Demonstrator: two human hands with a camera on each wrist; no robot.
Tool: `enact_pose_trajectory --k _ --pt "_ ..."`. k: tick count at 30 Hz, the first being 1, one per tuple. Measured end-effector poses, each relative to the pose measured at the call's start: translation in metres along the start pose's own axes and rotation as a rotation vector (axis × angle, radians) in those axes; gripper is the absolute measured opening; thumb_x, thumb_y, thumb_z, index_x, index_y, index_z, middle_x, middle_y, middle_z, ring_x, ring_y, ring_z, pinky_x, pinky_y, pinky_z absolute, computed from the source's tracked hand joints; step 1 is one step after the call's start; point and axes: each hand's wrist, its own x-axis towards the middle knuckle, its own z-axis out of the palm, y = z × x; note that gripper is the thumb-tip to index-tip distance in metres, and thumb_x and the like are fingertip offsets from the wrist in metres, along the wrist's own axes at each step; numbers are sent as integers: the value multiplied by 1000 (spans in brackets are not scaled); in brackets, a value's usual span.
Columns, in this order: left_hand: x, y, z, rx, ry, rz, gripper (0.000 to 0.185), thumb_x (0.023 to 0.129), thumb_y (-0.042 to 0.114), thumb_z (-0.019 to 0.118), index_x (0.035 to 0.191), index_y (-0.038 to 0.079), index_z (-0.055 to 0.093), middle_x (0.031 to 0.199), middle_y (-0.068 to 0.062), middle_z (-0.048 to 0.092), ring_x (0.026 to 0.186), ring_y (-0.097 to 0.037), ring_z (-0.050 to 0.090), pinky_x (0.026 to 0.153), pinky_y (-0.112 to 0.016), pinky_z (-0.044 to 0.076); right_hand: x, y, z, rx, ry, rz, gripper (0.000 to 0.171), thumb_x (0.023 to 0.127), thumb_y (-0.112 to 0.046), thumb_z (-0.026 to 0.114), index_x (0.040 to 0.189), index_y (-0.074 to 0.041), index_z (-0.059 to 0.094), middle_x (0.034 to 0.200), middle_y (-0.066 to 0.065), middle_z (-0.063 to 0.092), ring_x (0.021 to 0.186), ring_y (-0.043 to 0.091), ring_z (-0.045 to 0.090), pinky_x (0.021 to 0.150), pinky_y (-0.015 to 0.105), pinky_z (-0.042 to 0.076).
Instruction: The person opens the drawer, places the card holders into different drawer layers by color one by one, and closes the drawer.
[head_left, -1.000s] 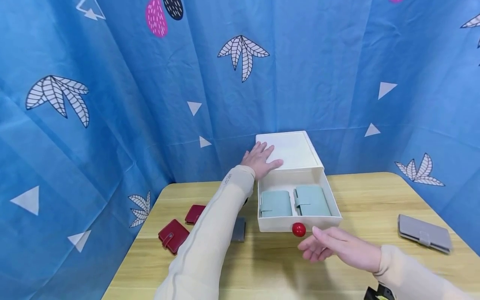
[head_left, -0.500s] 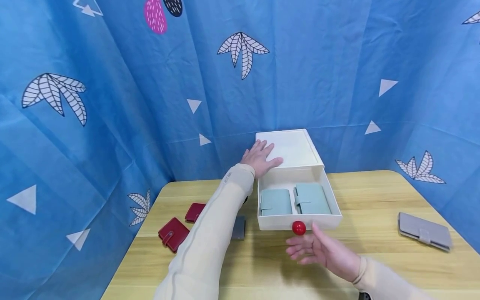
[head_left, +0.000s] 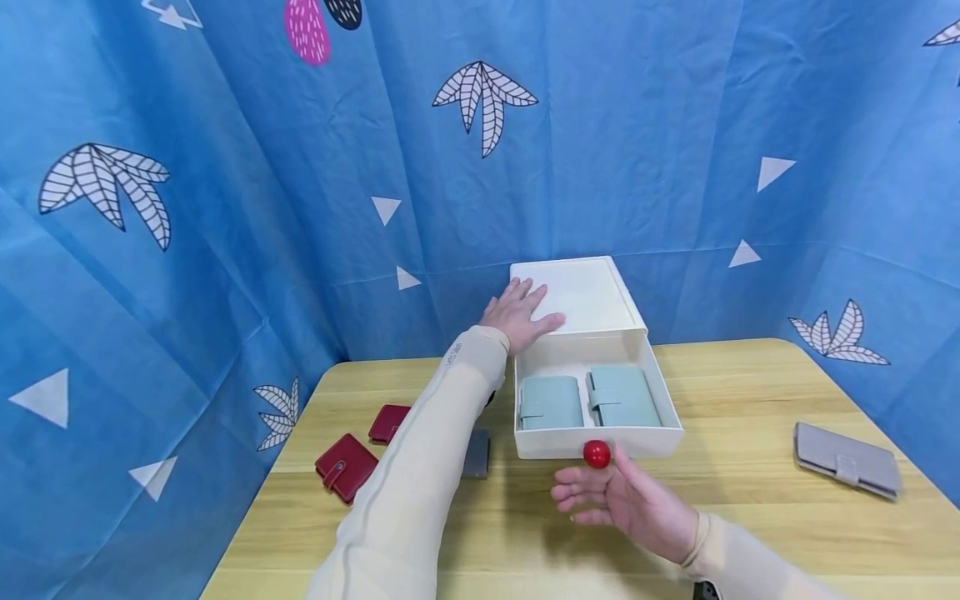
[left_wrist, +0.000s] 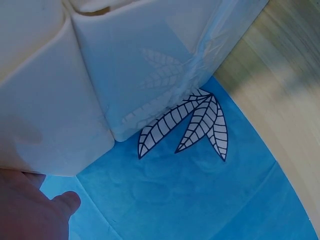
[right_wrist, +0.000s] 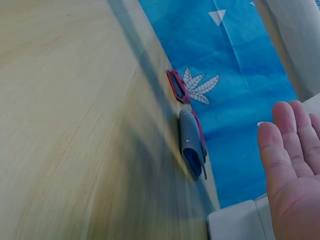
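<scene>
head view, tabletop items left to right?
Front red wallet → rear red wallet → dark grey wallet → left teal wallet → red knob → right teal wallet → grey wallet.

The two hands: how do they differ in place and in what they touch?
The left hand rests flat on top of the white box, at the back; the right hand hovers open in front of the drawer, beside the red knob, gripping nothing. Both have relaxed fingers and beige sleeves.

head – above, facing table [head_left: 750, 517] | wrists – close, sharing box [head_left: 577, 296]
</scene>
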Motion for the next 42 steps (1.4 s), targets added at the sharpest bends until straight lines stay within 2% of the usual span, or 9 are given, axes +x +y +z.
enact_pose_trajectory --k 4,15,29,34,42 --pt "1 -1 0 -4 -1 3 79 90 73 32 154 30 20 161 3 10 147 -17 -3 116 -50 7 3 0 1 25 -18 -55 70 103 -32 -7 140 7 38 139 22 48 124 33 49 103 41 40" --pt "1 -1 -1 1 -12 10 79 90 73 31 154 29 19 161 2 10 147 -18 -3 116 -50 7 6 -2 4 32 17 -76 62 106 -27 0 138 7 42 135 22 53 120 31 53 102 41 41" --pt "-1 0 -6 34 -58 13 79 91 72 29 155 28 16 162 1 7 147 -19 -5 116 -50 9 8 -10 9 -2 34 -94 61 106 -23 1 134 11 43 131 22 56 119 32 56 101 38 43" --pt "0 0 -7 30 -55 13 79 91 72 30 155 28 17 162 0 7 147 -19 -5 116 -51 10 10 -14 10 -11 28 -130 61 106 -20 -1 134 13 43 129 23 57 118 32 56 101 37 43" --pt "-2 3 -7 9 -61 5 78 91 71 30 155 28 16 162 0 6 147 -19 -6 117 -49 7 11 -15 11 -8 24 -140 61 106 -20 -1 133 14 43 129 24 56 118 33 56 102 38 42"
